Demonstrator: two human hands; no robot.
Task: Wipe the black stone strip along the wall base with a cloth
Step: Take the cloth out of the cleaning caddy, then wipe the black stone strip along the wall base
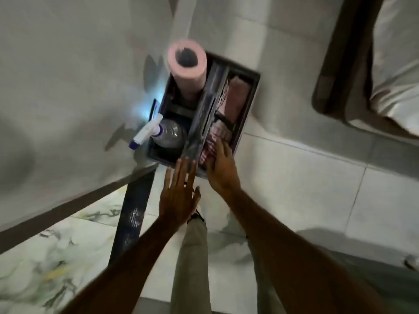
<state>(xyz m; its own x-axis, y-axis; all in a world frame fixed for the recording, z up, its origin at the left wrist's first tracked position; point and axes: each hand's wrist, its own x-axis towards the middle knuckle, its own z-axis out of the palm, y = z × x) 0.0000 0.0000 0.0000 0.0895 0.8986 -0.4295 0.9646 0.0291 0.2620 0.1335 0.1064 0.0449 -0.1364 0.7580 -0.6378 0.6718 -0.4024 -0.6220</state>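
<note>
A dark caddy (246, 114) stands on the white floor against the wall. Inside it are a pink roll (188, 71), a clear spray bottle (167, 134) with a white and blue nozzle, and folded red-and-white striped cloths (218, 134). My right hand (221, 166) reaches into the caddy's near right compartment, fingers resting on a striped cloth. My left hand (178, 193) hovers flat with fingers spread just before the caddy's near edge, holding nothing. The black stone strip (131, 218) runs across the floor from the wall corner toward me.
A grey wall (68, 87) fills the left, with a dark base line (68, 207). Green-veined marble floor (45, 257) lies beyond the strip. A bed with a dark frame (340, 64) sits at the upper right. My trouser leg (192, 257) is below my hands.
</note>
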